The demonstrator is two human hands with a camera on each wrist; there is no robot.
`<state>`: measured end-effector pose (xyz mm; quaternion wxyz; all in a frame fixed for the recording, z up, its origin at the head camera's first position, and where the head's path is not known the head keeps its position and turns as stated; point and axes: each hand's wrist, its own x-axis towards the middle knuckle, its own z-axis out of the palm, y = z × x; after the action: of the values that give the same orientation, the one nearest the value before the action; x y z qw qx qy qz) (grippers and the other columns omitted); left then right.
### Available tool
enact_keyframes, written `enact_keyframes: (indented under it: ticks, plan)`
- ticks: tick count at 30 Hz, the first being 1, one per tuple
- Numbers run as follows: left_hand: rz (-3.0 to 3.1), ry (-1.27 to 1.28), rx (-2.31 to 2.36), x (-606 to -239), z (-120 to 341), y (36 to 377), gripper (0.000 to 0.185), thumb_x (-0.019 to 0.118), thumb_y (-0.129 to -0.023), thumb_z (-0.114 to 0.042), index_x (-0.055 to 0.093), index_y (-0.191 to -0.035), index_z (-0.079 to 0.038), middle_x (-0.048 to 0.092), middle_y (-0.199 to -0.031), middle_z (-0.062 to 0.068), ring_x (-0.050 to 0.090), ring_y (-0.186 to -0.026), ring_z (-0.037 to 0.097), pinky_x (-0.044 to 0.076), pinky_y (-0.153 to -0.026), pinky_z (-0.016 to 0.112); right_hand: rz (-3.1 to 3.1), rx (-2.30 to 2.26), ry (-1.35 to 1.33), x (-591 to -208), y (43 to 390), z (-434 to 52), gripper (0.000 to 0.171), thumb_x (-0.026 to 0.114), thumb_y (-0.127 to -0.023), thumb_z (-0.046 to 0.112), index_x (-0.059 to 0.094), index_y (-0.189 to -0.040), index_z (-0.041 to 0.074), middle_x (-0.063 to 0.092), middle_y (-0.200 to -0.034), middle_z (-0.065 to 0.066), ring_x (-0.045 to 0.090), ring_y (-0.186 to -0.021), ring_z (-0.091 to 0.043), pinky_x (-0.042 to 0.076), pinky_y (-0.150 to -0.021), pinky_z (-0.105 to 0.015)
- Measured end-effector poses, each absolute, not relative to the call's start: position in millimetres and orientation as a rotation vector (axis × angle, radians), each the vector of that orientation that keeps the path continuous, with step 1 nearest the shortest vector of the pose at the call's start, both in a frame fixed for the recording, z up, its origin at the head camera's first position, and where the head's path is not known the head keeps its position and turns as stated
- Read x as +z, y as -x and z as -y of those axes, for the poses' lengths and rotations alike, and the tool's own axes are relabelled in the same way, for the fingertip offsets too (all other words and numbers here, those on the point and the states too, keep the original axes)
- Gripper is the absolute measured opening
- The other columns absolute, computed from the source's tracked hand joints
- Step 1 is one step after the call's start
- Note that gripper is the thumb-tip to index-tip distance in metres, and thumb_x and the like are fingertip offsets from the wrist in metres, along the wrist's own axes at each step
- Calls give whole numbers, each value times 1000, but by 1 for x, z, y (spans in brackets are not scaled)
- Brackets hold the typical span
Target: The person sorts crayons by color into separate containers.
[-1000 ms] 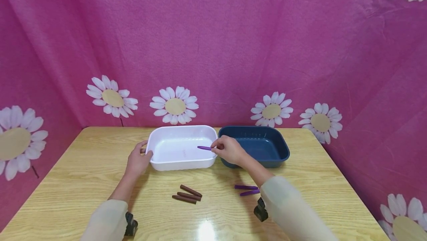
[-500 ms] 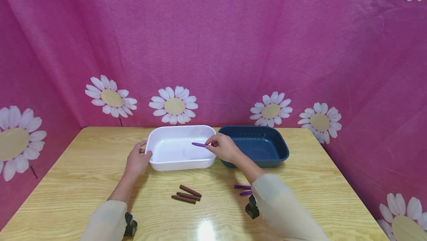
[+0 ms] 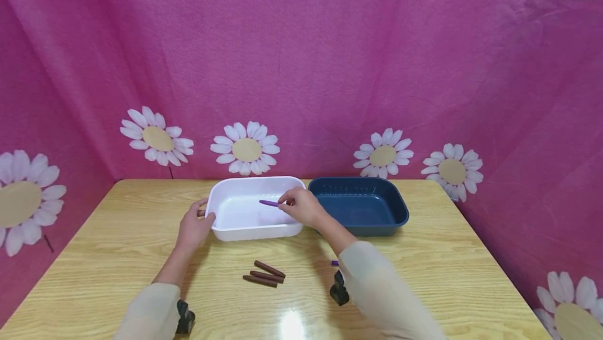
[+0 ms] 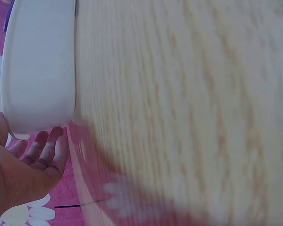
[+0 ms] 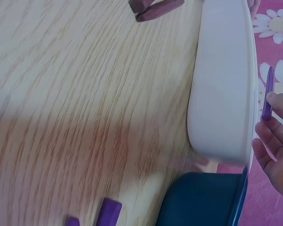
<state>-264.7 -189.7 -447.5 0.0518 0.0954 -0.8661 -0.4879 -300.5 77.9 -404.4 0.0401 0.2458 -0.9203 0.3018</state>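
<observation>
My right hand (image 3: 300, 206) pinches a purple crayon (image 3: 269, 203) between thumb and fingers, above the white plastic tub (image 3: 256, 233). In the right wrist view the crayon (image 5: 269, 94) stands out past the thumb, apart from the tub's rim. My left hand (image 3: 194, 226) holds the left end of the white tub, its thumb over the rim and its fingers along the outer wall (image 4: 40, 70). Three brown crayons (image 3: 266, 278) lie on the table in front of that tub. Two more purple crayons (image 5: 108, 213) lie further right, mostly hidden by my right sleeve in the head view.
A dark blue tub (image 3: 367, 231) stands just right of the white one, near the back edge of the wooden table (image 3: 452, 277). Behind the table hangs a pink cloth (image 3: 301, 68) printed with daisies.
My right hand has moved left with the purple crayon, further over the white tub. Its sleeve now covers more of the purple crayons on the table. The left hand stays in place.
</observation>
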Motion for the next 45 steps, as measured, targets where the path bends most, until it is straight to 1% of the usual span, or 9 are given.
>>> enact_keyframes:
  ticks: [6,9,12,17,21,28,36,40,45]
  plan:
    - [2630,-293,-1498,-445,188,266,53,48,-91,-13,35,-141,-1,54,-122,30,54,-111,40,47,-93,44,2834,938,-752,-405,301,-73,14,65,-86,16,73,-92,6,62,-79,-6,52,-74,-13,43,-63,-21]
    - [2634,-294,-1495,-444,187,266,53,48,-91,-13,35,-141,-1,54,-121,30,54,-110,39,48,-91,43,2851,951,-738,-407,302,-71,15,65,-85,16,73,-92,5,62,-78,-6,52,-74,-13,42,-63,-21]
    - [2642,-298,-1492,-444,187,266,53,48,-91,-13,35,-141,-2,55,-120,29,55,-109,38,50,-87,38,2868,964,-734,-410,302,-68,15,65,-86,15,73,-94,5,62,-79,-6,51,-74,-12,41,-63,-20]
    - [2653,-303,-1497,-445,186,267,53,49,-91,-14,35,-142,-2,54,-120,28,55,-107,36,48,-79,29,2898,957,-724,-411,300,-66,17,63,-87,17,74,-96,7,69,-87,-6,58,-76,-14,46,-67,-21]
    - [2658,-306,-1495,-443,185,266,53,48,-92,-13,35,-142,-3,54,-120,28,55,-106,36,49,-77,27,2892,946,-723,-410,299,-65,16,63,-87,18,74,-94,8,70,-89,-5,60,-76,-15,46,-68,-21]
    - [2659,-307,-1498,-442,186,266,53,49,-92,-13,34,-142,-3,54,-121,28,55,-108,36,50,-82,32,2875,944,-727,-407,299,-67,15,64,-87,19,74,-91,8,70,-87,-5,59,-74,-14,47,-67,-21]
    - [2665,-310,-1498,-443,187,265,54,48,-92,-15,33,-143,-3,53,-123,28,53,-111,37,49,-89,39,2879,918,-720,-401,299,-71,18,63,-87,20,73,-95,7,70,-88,-7,61,-77,-16,47,-67,-23]
    - [2667,-310,-1487,-443,188,264,54,48,-92,-14,33,-142,-2,53,-123,29,53,-111,38,49,-89,40,2869,908,-730,-397,298,-74,18,64,-86,20,73,-96,7,70,-88,-7,62,-76,-17,47,-67,-23]
    - [2673,-309,-1480,-444,189,263,54,48,-92,-14,33,-142,-2,53,-122,29,53,-109,37,49,-85,35,2876,897,-733,-395,297,-81,18,64,-86,21,73,-95,9,69,-87,-6,60,-74,-15,47,-65,-23]
